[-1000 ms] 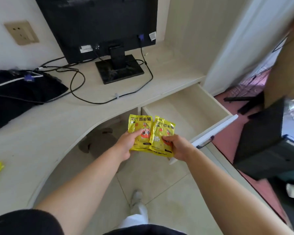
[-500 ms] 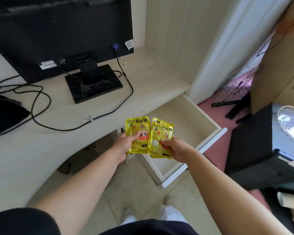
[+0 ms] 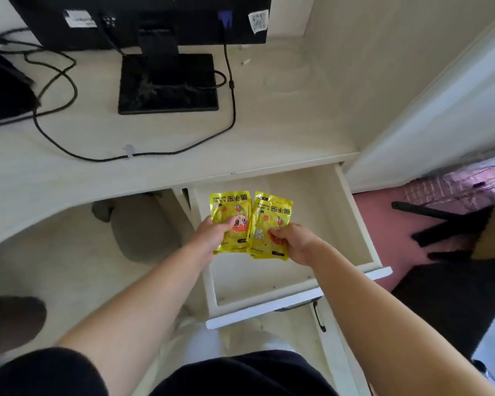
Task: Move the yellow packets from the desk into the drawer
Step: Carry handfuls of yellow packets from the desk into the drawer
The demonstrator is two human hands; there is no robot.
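Note:
I hold two yellow packets side by side over the open drawer (image 3: 355,212). My left hand (image 3: 212,234) grips the lower left part of the left yellow packet (image 3: 231,208). My right hand (image 3: 293,241) grips the lower right part of the right yellow packet (image 3: 270,217), whose left edge overlaps the other one. Both packets show black lettering and an orange cartoon figure. They hang above the pale drawer floor, near its left wall. The drawer is pulled far out from under the desk (image 3: 240,144).
A black monitor stand (image 3: 167,84) and looping black cables (image 3: 103,157) lie on the desk behind the drawer. A dark bag (image 3: 3,90) sits at the far left. A black chair (image 3: 455,295) stands right of the drawer front. A grey slipper (image 3: 143,227) lies under the desk.
My view has swung right and down, so the drawer now lies directly below. Both hands have carried the packets from beside the drawer's left edge to over its inside.

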